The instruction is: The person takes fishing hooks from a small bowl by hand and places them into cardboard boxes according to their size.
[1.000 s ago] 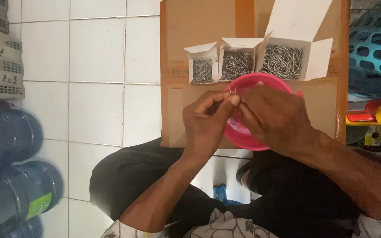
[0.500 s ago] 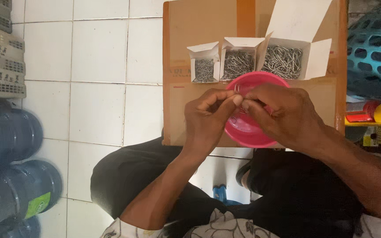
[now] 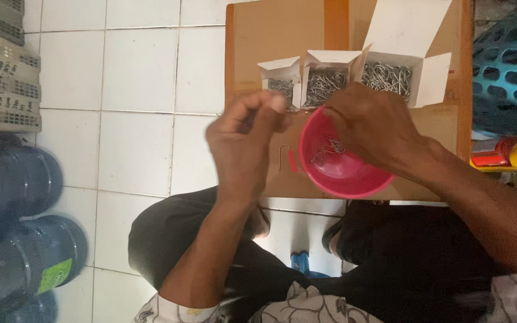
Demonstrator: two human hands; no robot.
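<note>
Pink bowl (image 3: pixel 343 173) sits on the cardboard surface (image 3: pixel 270 60), hooks inside. Right hand (image 3: pixel 369 125) rests over its rim, grip hidden; left hand (image 3: pixel 243 140) blurred, fingers curled together, holding nothing visible.

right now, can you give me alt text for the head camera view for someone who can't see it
A person's right hand rests on the rim of a round pink plastic bowl of bent metal wire hooks, while the left hand is raised beside it. Behind, three open white cardboard boxes of metal hooks stand on a brown cardboard carton on white floor tiles.
</note>
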